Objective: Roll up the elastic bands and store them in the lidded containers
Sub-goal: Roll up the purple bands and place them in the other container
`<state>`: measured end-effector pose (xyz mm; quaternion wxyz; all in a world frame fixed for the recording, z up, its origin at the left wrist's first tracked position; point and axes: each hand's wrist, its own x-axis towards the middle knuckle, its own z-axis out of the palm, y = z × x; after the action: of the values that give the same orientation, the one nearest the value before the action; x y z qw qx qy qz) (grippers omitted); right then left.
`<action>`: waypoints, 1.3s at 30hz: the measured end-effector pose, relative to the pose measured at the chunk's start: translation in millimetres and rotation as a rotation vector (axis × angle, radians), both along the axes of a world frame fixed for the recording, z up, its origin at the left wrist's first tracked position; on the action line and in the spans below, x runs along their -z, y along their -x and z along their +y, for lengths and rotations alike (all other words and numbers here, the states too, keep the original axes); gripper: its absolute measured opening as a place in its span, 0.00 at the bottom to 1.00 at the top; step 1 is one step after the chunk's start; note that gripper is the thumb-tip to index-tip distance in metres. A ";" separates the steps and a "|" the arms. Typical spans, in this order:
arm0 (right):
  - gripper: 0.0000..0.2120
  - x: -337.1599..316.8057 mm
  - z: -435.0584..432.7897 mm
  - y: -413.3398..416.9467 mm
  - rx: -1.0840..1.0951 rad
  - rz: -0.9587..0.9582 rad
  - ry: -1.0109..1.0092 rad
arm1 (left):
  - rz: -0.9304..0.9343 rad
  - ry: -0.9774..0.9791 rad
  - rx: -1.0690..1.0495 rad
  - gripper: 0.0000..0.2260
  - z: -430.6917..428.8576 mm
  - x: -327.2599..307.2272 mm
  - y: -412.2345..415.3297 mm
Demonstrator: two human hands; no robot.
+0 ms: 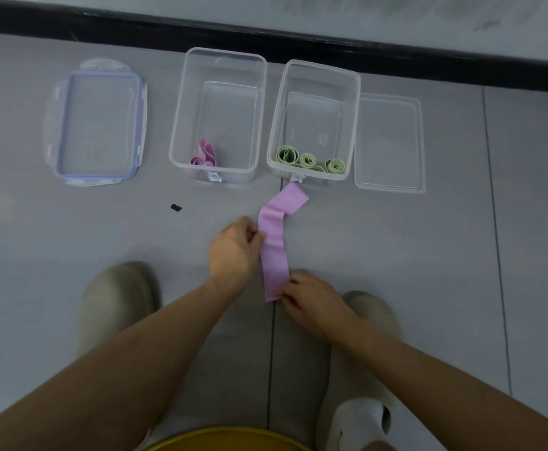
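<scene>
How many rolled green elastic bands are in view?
3, all along the near wall of the right-hand clear plastic container: left green roll, middle green roll, right green roll. Another could hide beneath.

Left lid [98, 125], left container [227, 118], right container [315, 115], right lid [389, 141] in row; band [275, 252] before right container.

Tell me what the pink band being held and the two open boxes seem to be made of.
The pink band: thin matte flexible sheet, probably latex or rubber; it lies limp and kinks near its far end. The left box and right box: rigid clear plastic, glossy; see-through walls with pale highlights along the rims.
</scene>
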<state>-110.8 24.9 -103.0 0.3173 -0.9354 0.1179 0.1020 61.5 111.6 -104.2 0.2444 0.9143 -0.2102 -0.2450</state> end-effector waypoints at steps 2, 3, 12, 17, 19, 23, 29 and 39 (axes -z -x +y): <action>0.10 1.4 0.6 1.2 0.008 0.013 -0.030 | 0.012 0.101 0.062 0.08 11.1 -2.2 8.1; 0.11 0.8 2.3 1.4 -0.001 0.024 -0.058 | -0.004 0.145 0.096 0.09 20.0 -3.9 13.6; 0.04 0.1 16.6 6.9 0.119 0.066 -0.062 | -0.121 0.142 0.606 0.10 93.0 7.6 51.0; 0.06 4.2 22.1 12.0 0.177 0.045 -0.058 | -0.157 0.149 0.612 0.08 85.9 6.1 57.8; 0.05 4.9 22.6 12.1 0.161 0.058 -0.021 | -0.157 0.147 0.601 0.07 87.6 7.5 58.4; 0.07 5.9 22.6 13.1 0.086 0.049 0.054 | -0.166 0.158 0.611 0.05 90.6 9.1 61.5; 0.07 2.0 23.8 16.3 -0.002 0.011 0.166 | -0.194 0.159 0.670 0.06 93.6 5.4 64.6; 0.07 -2.0 23.3 19.9 0.166 0.134 -0.038 | -0.187 0.147 0.668 0.04 88.2 6.1 64.8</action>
<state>-130.7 48.2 -101.0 0.3338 -0.9073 0.2140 0.1396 -3.3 199.8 -110.4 0.1955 0.7935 -0.5362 -0.2111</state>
